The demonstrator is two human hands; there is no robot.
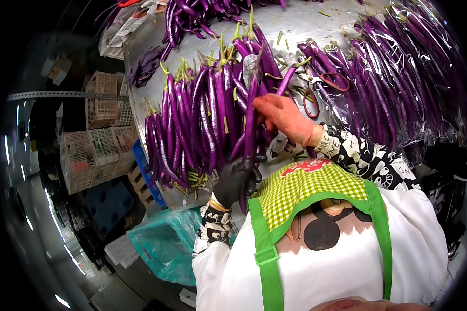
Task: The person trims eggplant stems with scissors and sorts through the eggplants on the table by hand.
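Note:
My left hand (236, 181), in a black glove, is closed round the lower part of a long purple eggplant (250, 119). The eggplant stands lengthwise over the pile, its stem end away from me. My right hand (283, 116), in a reddish-orange glove, is beside the eggplant's middle with its fingers bent together; what they hold, if anything, is hidden. A row of loose eggplants (207, 109) with green stems lies left of my hands. Scissors with red handles (335, 82) lie to the right of my right hand.
Eggplants in clear plastic (389, 78) cover the metal table's right side. More loose eggplants (192, 15) lie at the far edge, and a dark purple cloth (145, 67) at the left. Crates (96, 155) and a teal plastic-lined container (163, 246) stand beside the table.

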